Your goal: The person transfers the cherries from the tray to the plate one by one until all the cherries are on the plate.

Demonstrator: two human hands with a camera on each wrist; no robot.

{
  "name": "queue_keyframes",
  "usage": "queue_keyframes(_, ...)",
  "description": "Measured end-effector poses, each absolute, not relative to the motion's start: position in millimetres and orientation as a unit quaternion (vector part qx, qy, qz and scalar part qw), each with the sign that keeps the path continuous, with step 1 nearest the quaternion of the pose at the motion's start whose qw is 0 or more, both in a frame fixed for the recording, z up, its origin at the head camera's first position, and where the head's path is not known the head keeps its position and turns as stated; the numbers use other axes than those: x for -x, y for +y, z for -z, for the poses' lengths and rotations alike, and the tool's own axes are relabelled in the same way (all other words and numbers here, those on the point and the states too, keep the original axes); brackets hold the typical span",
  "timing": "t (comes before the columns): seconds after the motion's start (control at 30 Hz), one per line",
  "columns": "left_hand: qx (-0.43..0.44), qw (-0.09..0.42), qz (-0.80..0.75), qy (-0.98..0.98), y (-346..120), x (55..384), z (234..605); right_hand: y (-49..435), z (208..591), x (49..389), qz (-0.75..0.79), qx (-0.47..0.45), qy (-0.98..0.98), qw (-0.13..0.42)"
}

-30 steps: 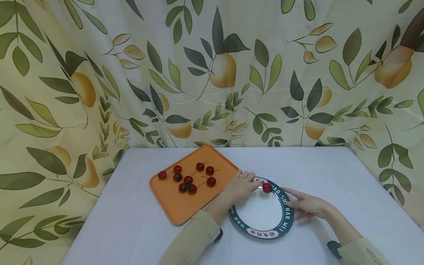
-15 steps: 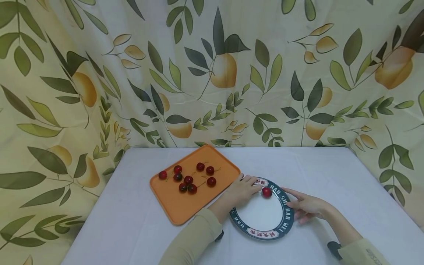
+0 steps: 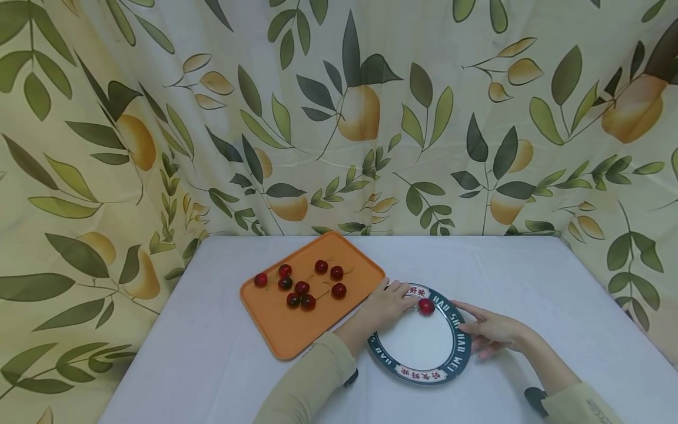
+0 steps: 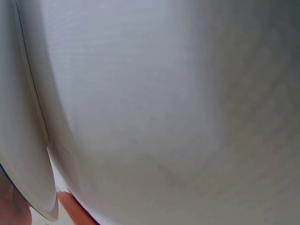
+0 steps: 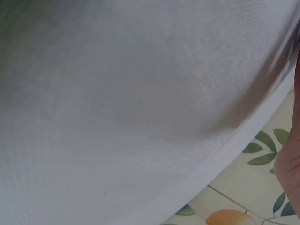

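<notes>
Well, white table [image 3: 503, 265], leafy curtain [image 3: 339, 176] behind.

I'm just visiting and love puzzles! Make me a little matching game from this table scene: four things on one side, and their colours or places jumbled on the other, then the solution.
Things:
1. Tray
2. Plate
3. Lone cherry
4. Right hand

Descriptions:
A. At the plate's rim, on the side away from the tray
B. White middle, dark lettered rim
C. Orange, with rounded corners
D. Red, close to the left hand

Pairs: 1-C, 2-B, 3-D, 4-A
</notes>
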State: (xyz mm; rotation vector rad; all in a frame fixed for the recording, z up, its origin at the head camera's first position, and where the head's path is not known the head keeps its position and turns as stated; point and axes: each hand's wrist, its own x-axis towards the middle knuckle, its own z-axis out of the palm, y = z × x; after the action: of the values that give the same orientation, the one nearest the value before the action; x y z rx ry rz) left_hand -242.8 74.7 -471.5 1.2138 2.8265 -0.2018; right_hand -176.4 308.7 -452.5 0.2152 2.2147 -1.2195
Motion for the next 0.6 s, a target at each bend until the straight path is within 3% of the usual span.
queue_keyframes(0.6,-0.39,-0.027,0.126,0.912,41,248,447,310,453,178,0.465,-0.07,0.828,0.306)
